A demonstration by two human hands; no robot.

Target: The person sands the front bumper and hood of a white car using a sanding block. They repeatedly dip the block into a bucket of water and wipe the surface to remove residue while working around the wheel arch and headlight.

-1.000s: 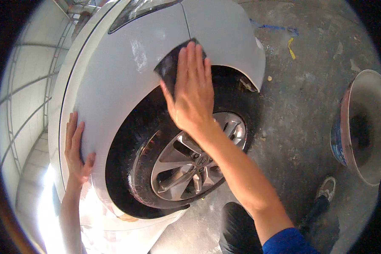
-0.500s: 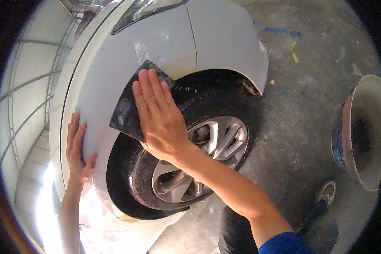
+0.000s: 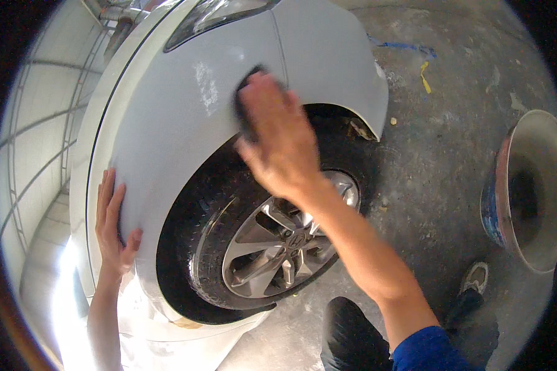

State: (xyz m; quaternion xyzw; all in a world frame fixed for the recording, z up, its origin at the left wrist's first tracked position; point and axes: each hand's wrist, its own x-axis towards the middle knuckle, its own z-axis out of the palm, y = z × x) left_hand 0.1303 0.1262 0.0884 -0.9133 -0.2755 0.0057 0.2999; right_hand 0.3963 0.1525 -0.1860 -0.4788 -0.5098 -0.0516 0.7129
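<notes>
A car's pale grey front fender (image 3: 161, 142) curves around the wheel arch. My right hand (image 3: 281, 139), smeared by motion, presses a dark sheet of sandpaper (image 3: 247, 105) against the fender just above the arch. The hand hides most of the sheet. Farther left, my left hand (image 3: 112, 222) lies on the fender with its fingers stretched out and nothing in it. Below my right hand sits the black tire (image 3: 207, 247) with its silver alloy rim (image 3: 254, 238). A whitish streak (image 3: 205, 86) marks the panel left of the sandpaper.
A large bucket (image 3: 502, 185) stands on the concrete floor (image 3: 427, 161) at the right. Blue tape (image 3: 408, 47) and a yellow strip (image 3: 425, 77) lie at the far right. The headlight (image 3: 220, 17) is at the top. My knee (image 3: 346, 328) and shoe (image 3: 476, 277) show below.
My right hand has slid the sandpaper right and slightly up along the fender, uncovering the panel to its left. My left hand stays in place on the fender.
</notes>
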